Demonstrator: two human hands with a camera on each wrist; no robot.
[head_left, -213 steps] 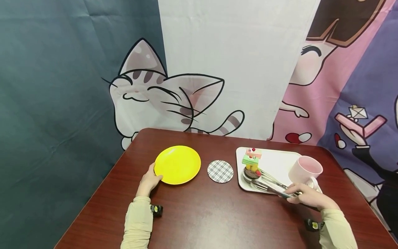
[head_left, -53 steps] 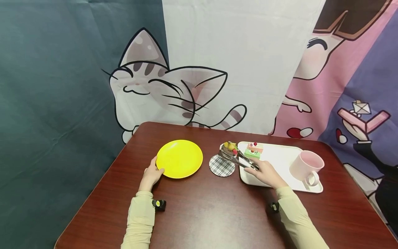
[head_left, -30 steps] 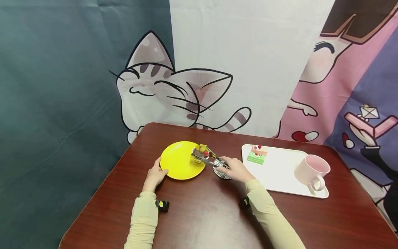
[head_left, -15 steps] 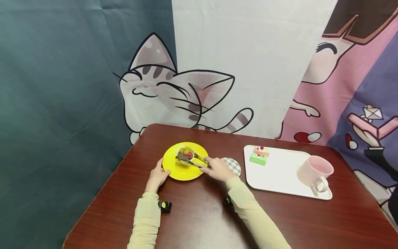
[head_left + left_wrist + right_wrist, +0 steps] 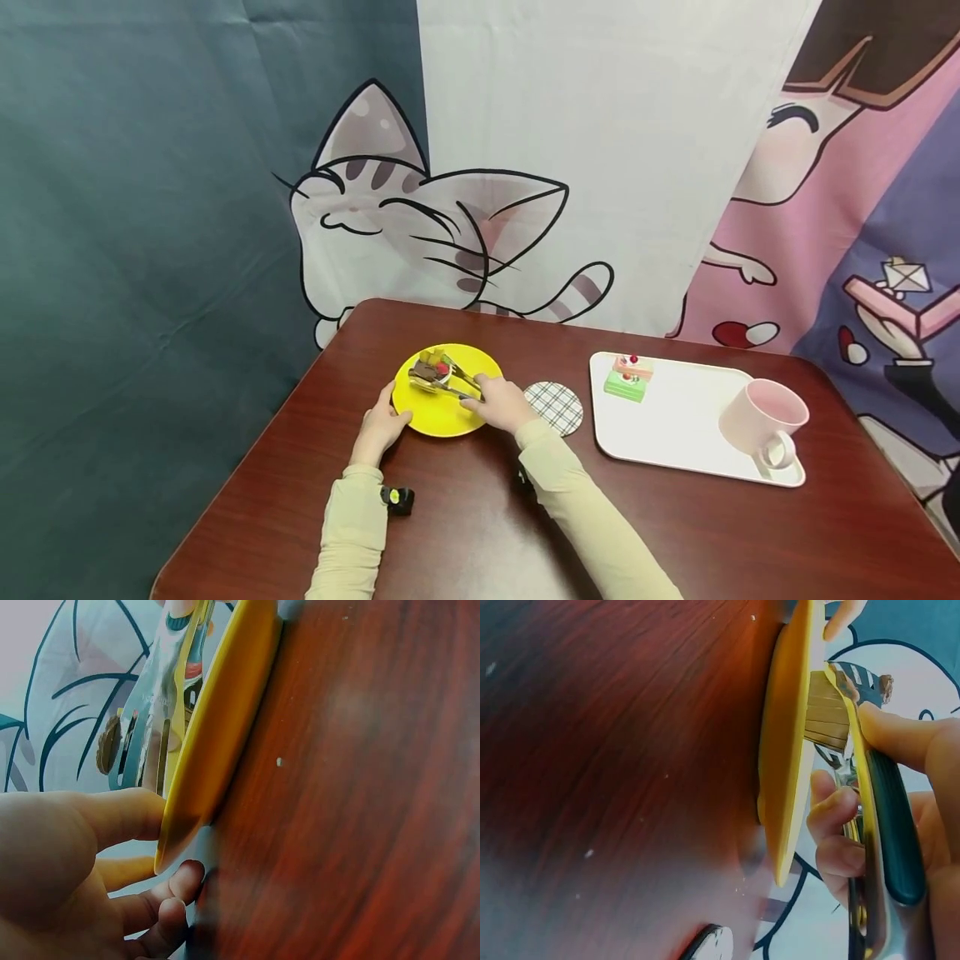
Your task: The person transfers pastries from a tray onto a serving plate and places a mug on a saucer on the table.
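My left hand (image 5: 381,427) pinches the near-left rim of a round yellow plate (image 5: 448,419), which lies on the table. In the left wrist view the thumb presses on the rim and the other fingers curl below it. My right hand (image 5: 504,404) grips metal serving tongs (image 5: 896,832) with dark green handle grips. Between the tongs' ends is a toy chocolate cupcake (image 5: 426,375) topped with yellow fruit and a red berry. It sits over the left part of the plate; in the right wrist view its ridged base (image 5: 826,712) is right at the plate's surface.
Right of the plate lies a round checked coaster (image 5: 553,407), partly behind my right hand. Beyond it stands a white tray (image 5: 667,429) bearing a green cake slice (image 5: 625,386), a pink cake slice (image 5: 637,367) and a pink mug (image 5: 756,417). A printed curtain (image 5: 600,150) hangs behind the table.
The tongs in my right hand have lifted the cupcake from the tray and carried it left, past the coaster, over the plate's left part. My left hand has stayed on the rim.
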